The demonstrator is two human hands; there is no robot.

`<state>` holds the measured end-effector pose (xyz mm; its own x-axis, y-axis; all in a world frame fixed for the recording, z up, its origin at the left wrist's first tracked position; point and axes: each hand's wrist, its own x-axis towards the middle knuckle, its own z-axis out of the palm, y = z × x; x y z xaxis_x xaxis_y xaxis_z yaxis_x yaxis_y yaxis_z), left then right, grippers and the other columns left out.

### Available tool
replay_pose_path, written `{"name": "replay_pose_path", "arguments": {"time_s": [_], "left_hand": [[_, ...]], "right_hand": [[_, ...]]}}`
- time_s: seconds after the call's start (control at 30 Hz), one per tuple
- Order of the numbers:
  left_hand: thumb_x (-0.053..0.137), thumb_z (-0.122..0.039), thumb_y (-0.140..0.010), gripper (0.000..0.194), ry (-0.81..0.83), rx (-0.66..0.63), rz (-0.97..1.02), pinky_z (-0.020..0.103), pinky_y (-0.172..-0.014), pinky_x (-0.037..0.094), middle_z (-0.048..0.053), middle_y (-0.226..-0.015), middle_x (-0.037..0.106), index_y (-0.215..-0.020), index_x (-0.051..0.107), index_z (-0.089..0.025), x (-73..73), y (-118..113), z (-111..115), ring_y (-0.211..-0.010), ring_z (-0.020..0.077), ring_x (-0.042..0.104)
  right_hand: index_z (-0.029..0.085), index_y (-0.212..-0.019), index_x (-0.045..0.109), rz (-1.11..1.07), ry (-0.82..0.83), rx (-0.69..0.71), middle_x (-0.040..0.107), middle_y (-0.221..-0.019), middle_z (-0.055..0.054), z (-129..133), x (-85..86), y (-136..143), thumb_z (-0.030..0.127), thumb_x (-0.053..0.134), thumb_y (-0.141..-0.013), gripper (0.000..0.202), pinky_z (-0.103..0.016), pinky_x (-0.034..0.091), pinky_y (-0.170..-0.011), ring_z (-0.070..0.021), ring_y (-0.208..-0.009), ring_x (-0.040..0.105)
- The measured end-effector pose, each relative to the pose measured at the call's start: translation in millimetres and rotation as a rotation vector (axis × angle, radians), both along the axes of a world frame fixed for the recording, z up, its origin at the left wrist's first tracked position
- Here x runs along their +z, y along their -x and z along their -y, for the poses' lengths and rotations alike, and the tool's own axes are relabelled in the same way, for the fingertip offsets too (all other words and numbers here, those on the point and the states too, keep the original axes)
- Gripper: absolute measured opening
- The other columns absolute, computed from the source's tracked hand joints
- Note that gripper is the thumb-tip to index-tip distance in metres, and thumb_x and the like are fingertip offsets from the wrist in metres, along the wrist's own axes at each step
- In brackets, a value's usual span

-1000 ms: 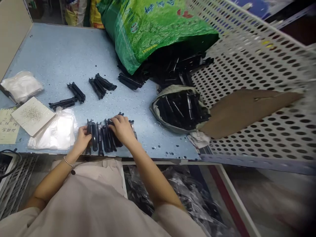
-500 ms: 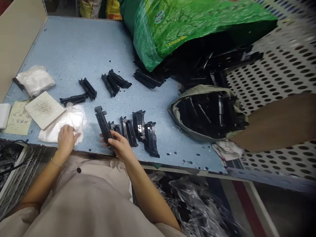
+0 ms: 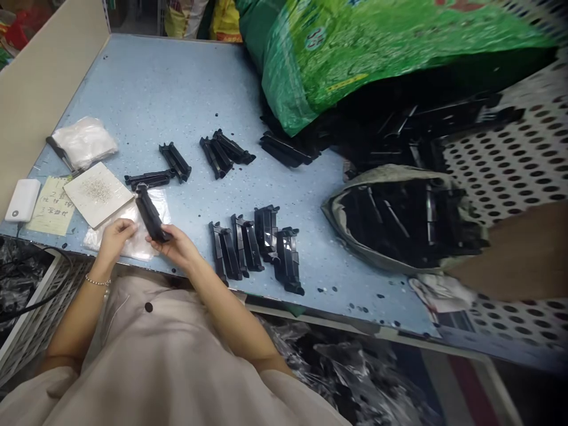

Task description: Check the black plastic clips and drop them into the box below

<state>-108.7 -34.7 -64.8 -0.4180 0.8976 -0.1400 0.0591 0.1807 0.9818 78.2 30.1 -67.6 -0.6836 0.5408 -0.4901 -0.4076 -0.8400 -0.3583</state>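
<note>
Black plastic bar (image 3: 151, 214), held over clear bags (image 3: 137, 247) on a blue table (image 3: 190, 204), long axis running from the right hand (image 3: 176, 244) toward eleven o'clock. Right thumb and fingers clamped around the near end. Left hand (image 3: 116, 239) farther off, at the bar's eight o'clock, fingers curled above the bags; cannot tell whether pinching any plastic. More bars (image 3: 254, 248) at right hand's three o'clock.

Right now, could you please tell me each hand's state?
Left hand: curled by the clear bags; whether it grips one cannot be told.
Right hand: closed, holding a black part.
</note>
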Motion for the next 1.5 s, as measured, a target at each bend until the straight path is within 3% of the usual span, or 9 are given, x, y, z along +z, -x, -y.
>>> {"name": "replay_pose_path", "arguments": {"time_s": [0.27, 0.4, 0.57, 0.7, 0.9, 1.07, 1.2, 1.3, 1.5], "left_hand": [[0.075, -0.037, -0.077, 0.019, -0.069, 0.005, -0.122, 0.033, -0.085, 0.049, 0.007, -0.094, 0.068, -0.073, 0.075, -0.019, -0.8, -7.3, 3.2, -0.094, 0.0207, 0.064], [0.074, -0.034, -0.076, 0.016, -0.059, -0.039, -0.130, 0.032, -0.081, 0.048, 0.005, -0.089, 0.066, -0.070, 0.074, -0.019, -0.4, -18.7, -0.3, -0.087, 0.0189, 0.062], [0.083, -0.031, -0.065, 0.020, -0.058, 0.077, -0.003, 0.032, -0.086, 0.047, 0.003, -0.088, 0.063, -0.068, 0.070, -0.017, 8.9, -7.2, 8.7, -0.087, 0.0170, 0.061], [0.084, -0.033, -0.064, 0.024, -0.024, 0.016, 0.020, 0.031, -0.083, 0.046, 0.002, -0.085, 0.061, -0.065, 0.067, -0.017, 7.4, -11.6, 7.4, -0.084, 0.0161, 0.059], [0.079, -0.030, -0.070, 0.020, -0.024, -0.119, -0.132, 0.029, -0.075, 0.044, 0.001, -0.078, 0.059, -0.063, 0.065, -0.018, -1.8, -25.5, -2.0, -0.077, 0.0154, 0.057], [0.076, -0.030, -0.075, 0.019, -0.096, -0.028, -0.135, 0.030, -0.079, 0.048, 0.002, -0.082, 0.060, -0.071, 0.063, -0.018, 11.6, -7.1, 10.8, -0.083, 0.0164, 0.060], [0.062, -0.019, -0.084, 0.006, -0.153, -0.118, -0.504, 0.037, -0.092, 0.052, 0.008, -0.107, 0.064, -0.085, 0.068, -0.019, 24.7, -5.3, 21.4, -0.102, 0.0216, 0.063], [0.049, -0.008, -0.085, 0.033, -0.108, -0.272, -0.798, 0.045, -0.103, 0.049, 0.011, -0.122, 0.063, -0.104, 0.073, -0.020, 25.2, -9.6, 19.6, -0.114, 0.0258, 0.061], [0.048, -0.008, -0.085, 0.054, -0.074, -0.275, -0.758, 0.041, -0.105, 0.052, 0.012, -0.137, 0.057, -0.136, 0.058, -0.019, 17.8, -4.4, 7.8, -0.125, 0.0255, 0.059]], "right_hand": [[0.014, -0.100, 0.066, 0.040, -0.233, -0.110, 0.073, -0.088, -0.006, 15.6, 19.2, -23.8, 0.028, 0.073, -0.081, 0.025, -0.024, 0.062, -0.070, -0.0202, -0.084, 0.075], [0.013, -0.093, 0.066, -0.038, -0.185, 0.025, 0.073, -0.085, -0.006, 16.1, 18.5, -10.6, 0.028, 0.075, -0.077, 0.024, -0.026, 0.061, -0.066, -0.0208, -0.078, 0.075], [0.014, -0.087, 0.066, 0.049, -0.085, -0.072, 0.073, -0.083, -0.007, 4.7, 6.0, -24.7, 0.027, 0.071, -0.080, 0.015, -0.025, 0.061, -0.062, -0.0203, -0.075, 0.074], [0.014, -0.091, 0.067, 0.049, -0.076, -0.118, 0.074, -0.089, -0.008, 7.7, 9.4, -42.7, 0.027, 0.068, -0.080, 0.016, -0.026, 0.062, -0.062, -0.0212, -0.077, 0.074], [0.013, -0.093, 0.066, -0.048, -0.015, 0.029, 0.074, -0.084, -0.008, 12.8, 8.7, -23.7, 0.026, 0.066, -0.081, 0.018, -0.026, 0.061, -0.060, -0.0205, -0.074, 0.073], [0.014, -0.095, 0.063, -0.002, 0.044, -0.042, 0.073, -0.087, -0.008, 2.4, -2.6, -24.2, 0.026, 0.068, -0.080, 0.020, -0.026, 0.061, -0.058, -0.0202, -0.074, 0.073], [0.017, -0.093, 0.062, 0.065, -0.055, -0.106, 0.072, -0.087, -0.006, 0.4, 0.4, -34.4, 0.026, 0.071, -0.079, 0.019, -0.026, 0.062, -0.062, -0.0197, -0.078, 0.073], [0.017, -0.099, 0.064, 0.084, -0.197, -0.134, 0.072, -0.091, -0.006, 7.3, 10.3, -46.9, 0.028, 0.074, -0.078, 0.026, -0.025, 0.062, -0.073, -0.0196, -0.087, 0.074], [0.013, -0.113, 0.063, 0.003, -0.162, 0.257, 0.073, -0.089, -0.007, 37.1, 11.6, -72.7, 0.033, 0.077, -0.077, 0.044, -0.022, 0.061, -0.060, -0.0219, -0.079, 0.076]]}}
